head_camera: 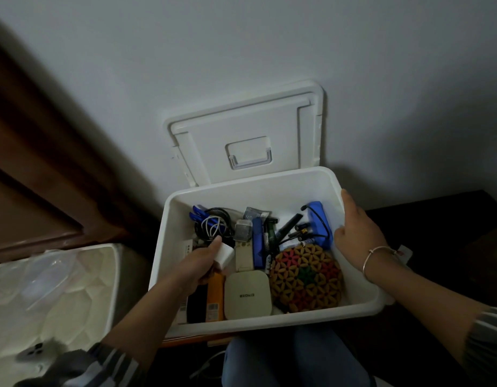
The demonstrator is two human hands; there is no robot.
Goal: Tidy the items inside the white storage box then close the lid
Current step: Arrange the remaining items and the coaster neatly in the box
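Fingers [213,247] of left hand [198,265]: closed around a white charger block [224,254], held low inside the white storage box [311,318], left of centre. Right hand [353,233]: fingers wrapped over the box's right rim, thumb on the outer edge, steadying it.

Contents near the charger: coiled white cable [212,225] and black cable just behind; tan case [244,256] beside it; orange packet [215,298] and beige square device [247,295] toward the front; beaded round bag [306,277] at front right; blue battery pack [320,219] with loose black leads at rear right.

Lid [246,135]: open, standing against the wall behind the box.

Risks, as judged: the coiled cable may snag and drag out with the charger; loose leads or the domed bag may stand proud and foul the lid; the box, seemingly on the person's lap, could tip if the right hand lets go.
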